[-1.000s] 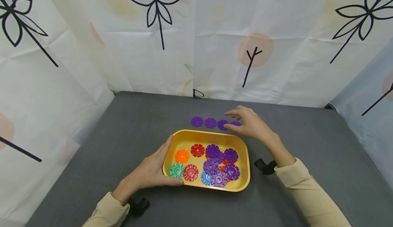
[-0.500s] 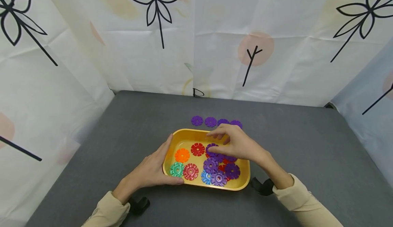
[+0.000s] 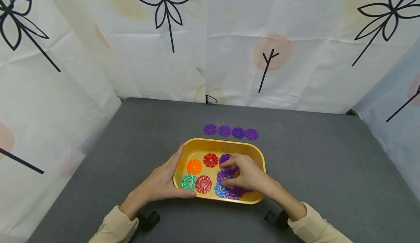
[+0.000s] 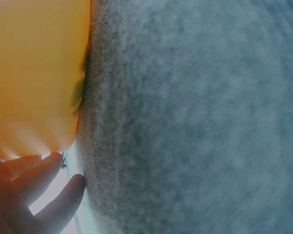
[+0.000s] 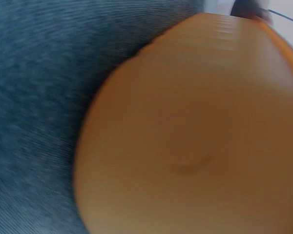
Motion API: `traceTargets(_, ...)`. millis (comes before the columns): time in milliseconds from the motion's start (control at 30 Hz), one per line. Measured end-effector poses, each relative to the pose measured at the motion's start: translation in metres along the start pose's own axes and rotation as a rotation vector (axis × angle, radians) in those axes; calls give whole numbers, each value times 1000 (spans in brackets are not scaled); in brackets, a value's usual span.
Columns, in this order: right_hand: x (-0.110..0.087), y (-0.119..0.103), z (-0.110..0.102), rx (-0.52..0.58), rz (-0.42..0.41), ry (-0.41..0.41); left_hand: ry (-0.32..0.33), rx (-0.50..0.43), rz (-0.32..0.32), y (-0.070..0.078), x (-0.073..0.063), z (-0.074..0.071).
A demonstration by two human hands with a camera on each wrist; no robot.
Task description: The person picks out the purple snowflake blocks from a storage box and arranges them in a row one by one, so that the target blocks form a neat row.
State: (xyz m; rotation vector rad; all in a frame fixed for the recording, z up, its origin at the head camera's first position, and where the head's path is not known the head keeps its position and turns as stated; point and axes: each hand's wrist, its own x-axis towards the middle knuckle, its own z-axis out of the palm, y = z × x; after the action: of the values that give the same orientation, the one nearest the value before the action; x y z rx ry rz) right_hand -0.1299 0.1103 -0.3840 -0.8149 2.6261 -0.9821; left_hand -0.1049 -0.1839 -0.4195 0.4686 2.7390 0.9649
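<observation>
A yellow tray [image 3: 206, 142] holds flower-shaped plastic discs. My left hand [image 3: 159, 181] holds its left end, thumb along the near rim and fingers at the far-left corner; in the left wrist view, fingers [image 4: 44, 175] touch the tray wall. Inside the tray's right half, my right hand [image 3: 247, 173] reaches down over a heap of purple discs [image 3: 224, 176], thumb and index fingertips apart. The palm hides part of the heap. To the left lie an orange disc [image 3: 194, 166], a green disc [image 3: 188, 181] and red discs [image 3: 203, 184]; a blue disc [image 3: 219, 189] shows below the purple ones.
Beyond the tray, several purple discs [image 3: 224, 130] lie in a row on the grey table [image 3: 157, 122]. A patterned white curtain [image 3: 229, 64] stands behind the table and along its sides. The right wrist view is mostly the tray's outer wall [image 5: 185, 122].
My right hand has moved from the right end of the purple row toward me, down into the tray over the purple heap. My left hand stays at the tray's left end.
</observation>
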Motion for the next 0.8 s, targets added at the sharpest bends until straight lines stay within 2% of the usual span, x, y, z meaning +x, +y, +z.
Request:
traceTargets(367,4,3,15,-35,48,-53,12,2,2,1,-1,2)
traceTargets(800,5,0,18,-122,1,-69,7,0,-15,0,0,2)
